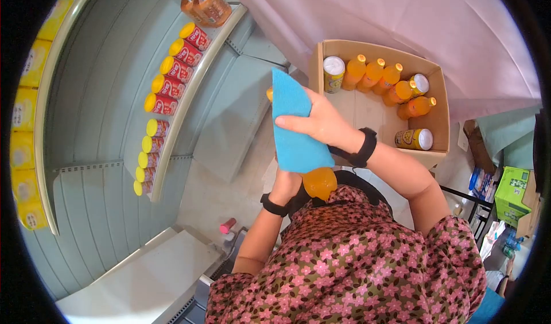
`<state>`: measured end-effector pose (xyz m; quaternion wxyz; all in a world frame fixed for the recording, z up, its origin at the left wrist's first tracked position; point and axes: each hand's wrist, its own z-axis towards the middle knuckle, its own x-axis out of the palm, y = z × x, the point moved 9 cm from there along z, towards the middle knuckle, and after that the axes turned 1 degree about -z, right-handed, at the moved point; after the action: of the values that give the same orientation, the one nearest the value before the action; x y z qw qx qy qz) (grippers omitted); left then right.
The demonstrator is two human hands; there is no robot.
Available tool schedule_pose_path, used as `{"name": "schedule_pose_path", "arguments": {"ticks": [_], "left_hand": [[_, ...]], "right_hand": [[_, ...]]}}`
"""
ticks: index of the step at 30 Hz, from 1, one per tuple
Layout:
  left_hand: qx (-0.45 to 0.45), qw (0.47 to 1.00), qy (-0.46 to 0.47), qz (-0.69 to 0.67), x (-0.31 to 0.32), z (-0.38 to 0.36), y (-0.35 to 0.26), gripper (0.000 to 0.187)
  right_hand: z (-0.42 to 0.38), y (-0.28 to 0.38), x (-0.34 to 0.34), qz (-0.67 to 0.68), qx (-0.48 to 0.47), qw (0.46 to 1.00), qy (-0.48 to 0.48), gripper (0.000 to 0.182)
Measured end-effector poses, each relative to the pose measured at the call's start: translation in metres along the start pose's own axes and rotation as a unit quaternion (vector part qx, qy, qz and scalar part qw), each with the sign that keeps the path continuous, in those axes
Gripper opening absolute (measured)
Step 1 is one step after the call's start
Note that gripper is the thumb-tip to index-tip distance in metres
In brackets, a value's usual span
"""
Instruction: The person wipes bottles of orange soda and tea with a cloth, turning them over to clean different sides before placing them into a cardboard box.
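Note:
My right hand [324,120] presses a blue cloth [295,134] against a bottle of orange drink [319,183], thumb across the front of the cloth. The cloth covers most of the bottle, which lies tilted; only its rounded orange base near my body and a bit of its orange top at the upper left show. My left hand [288,185] grips the bottle from beneath near the base, its fingers mostly hidden behind cloth and bottle. Just beyond my right wrist stands a cardboard box [359,140] with several similar orange bottles [373,74] and several cans [333,74].
On the left, a shelf [198,83] carries a row of red jars with yellow lids [176,70], smaller jars [152,145] and large bottles [211,8]. Yellow packs [26,114] line another shelf. A pink curtain [402,14] hangs behind the box. A green carton [511,195] sits at right.

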<state>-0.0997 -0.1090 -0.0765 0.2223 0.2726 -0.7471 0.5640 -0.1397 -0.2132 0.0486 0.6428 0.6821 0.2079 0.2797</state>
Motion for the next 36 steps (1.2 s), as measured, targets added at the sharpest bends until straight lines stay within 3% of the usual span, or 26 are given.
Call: {"name": "schedule_pose_path", "arguments": {"ticks": [1,3,6,8,10,12,14,16,17,19,21,23,24,25,27,29,30,32,33,34,36], "left_hand": [[0.0,1.0,0.0,0.0,0.003,0.0,0.0,0.06],[0.013,0.996,-0.083,-0.035,0.004,-0.005,-0.01,0.061],[0.046,0.989,-0.051,-0.134,0.002,-0.002,-0.02,0.059],[0.053,0.991,-0.051,-0.116,-0.007,0.003,-0.032,0.059],[0.063,0.992,-0.052,-0.097,-0.007,0.01,-0.04,0.058],[0.103,0.982,-0.117,-0.103,-0.012,0.011,-0.052,0.058],[0.111,0.981,-0.115,-0.108,-0.015,0.014,-0.049,0.06],[0.119,0.98,-0.114,-0.113,-0.016,0.013,-0.047,0.062],[0.113,0.985,-0.095,-0.09,-0.007,0.013,-0.051,0.062],[0.106,0.989,-0.075,-0.066,-0.003,0.016,-0.056,0.063],[0.113,0.992,0.044,0.02,0.008,0.022,-0.067,0.055],[0.127,0.99,0.059,-0.013,-0.001,0.03,-0.088,0.054],[0.14,0.986,0.077,-0.044,0.001,0.032,-0.099,0.054],[0.131,0.99,0.003,-0.045,-0.009,0.033,-0.103,0.05],[0.112,0.992,-0.027,-0.052,-0.016,0.032,-0.099,0.048],[0.097,0.989,-0.035,-0.11,-0.015,0.028,-0.095,0.052],[0.096,0.989,-0.034,-0.11,-0.011,0.026,-0.095,0.052],[0.145,0.975,0.06,-0.158,0.011,0.018,-0.103,0.054],[0.175,0.972,0.063,-0.142,0.013,0.015,-0.106,0.057],[0.176,0.972,0.064,-0.142,0.011,0.017,-0.106,0.057],[0.198,0.951,0.094,-0.219,0.003,0.017,-0.111,0.061]], "right_hand": [[0.001,-0.005,0.002,0.0,0.0,1.0,0.0,0.06],[-0.004,-0.003,0.003,-0.2,-0.111,0.972,-0.048,0.072],[-0.029,-0.018,0.018,-0.272,-0.131,0.952,-0.044,0.081],[-0.046,-0.022,0.022,-0.338,-0.146,0.929,-0.037,0.082],[-0.057,-0.024,0.021,-0.436,-0.101,0.892,-0.064,0.084],[-0.06,-0.033,0.02,-0.443,-0.077,0.889,-0.085,0.082],[-0.059,-0.06,0.012,-0.374,0.058,0.924,-0.052,0.075],[-0.049,-0.068,0.005,-0.313,0.081,0.946,-0.006,0.072],[-0.046,-0.074,0.007,-0.251,0.101,0.962,0.041,0.069],[-0.046,-0.067,0.002,-0.233,0.08,0.969,0.029,0.067],[-0.048,-0.058,0.001,-0.216,0.061,0.974,0.021,0.064],[-0.054,-0.061,-0.006,-0.383,0.124,0.915,-0.001,0.061],[-0.058,-0.065,-0.002,-0.382,0.125,0.916,-0.002,0.061],[-0.061,-0.067,0.002,-0.412,0.103,0.905,-0.006,0.06],[-0.061,-0.062,0.001,-0.442,0.081,0.893,-0.013,0.06],[-0.061,-0.071,0.013,-0.329,0.119,0.93,0.108,0.056],[-0.057,-0.072,0.005,-0.329,0.12,0.93,0.107,0.056],[-0.065,-0.078,0.028,-0.028,0.152,0.946,0.286,0.05],[-0.075,-0.082,0.033,0.146,0.225,0.917,0.296,0.045],[-0.078,-0.088,0.031,0.145,0.225,0.917,0.296,0.045],[-0.098,-0.122,0.033,0.379,0.381,0.813,0.225,0.055]]}}
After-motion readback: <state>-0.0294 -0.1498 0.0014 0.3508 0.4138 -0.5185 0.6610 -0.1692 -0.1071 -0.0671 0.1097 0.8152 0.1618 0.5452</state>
